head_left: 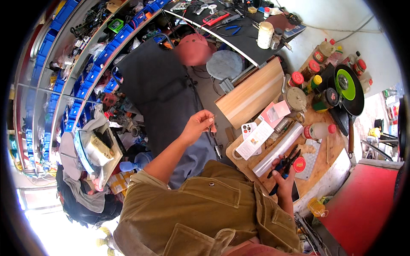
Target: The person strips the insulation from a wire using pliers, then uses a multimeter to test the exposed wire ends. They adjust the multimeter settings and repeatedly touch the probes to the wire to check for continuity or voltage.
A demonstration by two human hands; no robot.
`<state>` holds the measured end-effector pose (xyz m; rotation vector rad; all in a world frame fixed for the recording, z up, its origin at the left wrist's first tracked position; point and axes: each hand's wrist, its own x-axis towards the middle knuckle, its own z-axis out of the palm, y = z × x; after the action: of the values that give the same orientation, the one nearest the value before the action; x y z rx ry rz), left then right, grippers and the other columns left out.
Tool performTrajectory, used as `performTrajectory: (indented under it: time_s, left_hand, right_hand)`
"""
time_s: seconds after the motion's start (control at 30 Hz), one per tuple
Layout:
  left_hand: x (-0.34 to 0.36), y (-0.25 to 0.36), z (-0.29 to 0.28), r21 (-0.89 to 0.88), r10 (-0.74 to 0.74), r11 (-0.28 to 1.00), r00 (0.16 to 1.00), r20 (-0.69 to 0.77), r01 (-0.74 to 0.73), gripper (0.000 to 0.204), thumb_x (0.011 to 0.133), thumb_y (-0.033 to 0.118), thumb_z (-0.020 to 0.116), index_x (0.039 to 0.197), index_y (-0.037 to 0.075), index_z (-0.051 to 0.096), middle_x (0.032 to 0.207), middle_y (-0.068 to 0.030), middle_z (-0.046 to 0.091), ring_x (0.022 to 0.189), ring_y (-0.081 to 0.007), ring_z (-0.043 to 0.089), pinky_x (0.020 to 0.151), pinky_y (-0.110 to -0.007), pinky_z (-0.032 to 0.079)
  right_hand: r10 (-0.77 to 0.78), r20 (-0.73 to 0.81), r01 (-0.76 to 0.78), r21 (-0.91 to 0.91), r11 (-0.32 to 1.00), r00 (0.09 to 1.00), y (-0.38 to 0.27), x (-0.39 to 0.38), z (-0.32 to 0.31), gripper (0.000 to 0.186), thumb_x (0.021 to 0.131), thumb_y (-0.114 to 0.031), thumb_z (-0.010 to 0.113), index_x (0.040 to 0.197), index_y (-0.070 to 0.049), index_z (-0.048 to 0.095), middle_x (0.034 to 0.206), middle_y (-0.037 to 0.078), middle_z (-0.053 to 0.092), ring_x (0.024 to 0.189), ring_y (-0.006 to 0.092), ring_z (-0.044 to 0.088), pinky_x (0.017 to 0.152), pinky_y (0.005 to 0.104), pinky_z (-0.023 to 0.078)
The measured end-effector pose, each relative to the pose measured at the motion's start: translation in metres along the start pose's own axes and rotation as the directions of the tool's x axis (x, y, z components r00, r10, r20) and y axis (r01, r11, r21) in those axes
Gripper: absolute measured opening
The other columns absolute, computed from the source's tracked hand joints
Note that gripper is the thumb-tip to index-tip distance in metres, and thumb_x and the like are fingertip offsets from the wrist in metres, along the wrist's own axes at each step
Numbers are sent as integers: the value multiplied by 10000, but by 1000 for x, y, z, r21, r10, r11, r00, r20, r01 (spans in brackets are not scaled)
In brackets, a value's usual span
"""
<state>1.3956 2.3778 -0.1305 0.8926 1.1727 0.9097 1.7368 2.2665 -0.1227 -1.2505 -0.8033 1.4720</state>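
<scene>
My left hand (199, 125) is raised in front of me, fingertips pinched together. Something small and dark shows at the fingertips, too small to name. Black pliers with blue-marked handles (287, 164) are gripped in my right hand (285, 184), their jaws tilted up and to the right. That hand is over the near edge of the wooden table (318, 181). Close by are a red-lidded jar (299, 164) and a roll of clear film (278, 149). Farther left on the table lie a printed white card (254, 140) and a phone or phone-shaped box (247, 128).
A dark folding lounger (158, 94) stretches ahead, with a round stool (224, 65) beyond. Shelves of blue bins (87, 85) line the left. Bottles, jars and a black pan (358, 100) crowd the right. Tools, including a red multimeter (216, 18), lie on the black bench.
</scene>
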Motion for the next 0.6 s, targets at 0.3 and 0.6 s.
performTrajectory:
  time_s: [0.3, 0.6]
  left_hand:
    - [-82, -2, -38, -34, 170, 982, 945, -280, -187, 46, 923, 119, 533, 923, 73, 533, 806, -18, 559, 695, -132, 594, 662, -271, 489]
    - [-120, -18, -5, -29, 257, 960, 915, -313, -279, 65, 939, 141, 533, 937, 76, 527, 838, -16, 552, 709, -133, 586, 674, -276, 496]
  right_hand:
    - [-18, 190, 16, 11, 1000, 982, 3, 7, 11, 601, 704, -128, 712, 1231, 17, 461, 1017, 69, 571, 920, 146, 537, 843, 287, 433]
    - [-60, 229, 52, 39, 998, 972, 0, -23, -19, 568, 730, -113, 696, 1231, 15, 461, 1029, 69, 563, 924, 139, 531, 833, 280, 440]
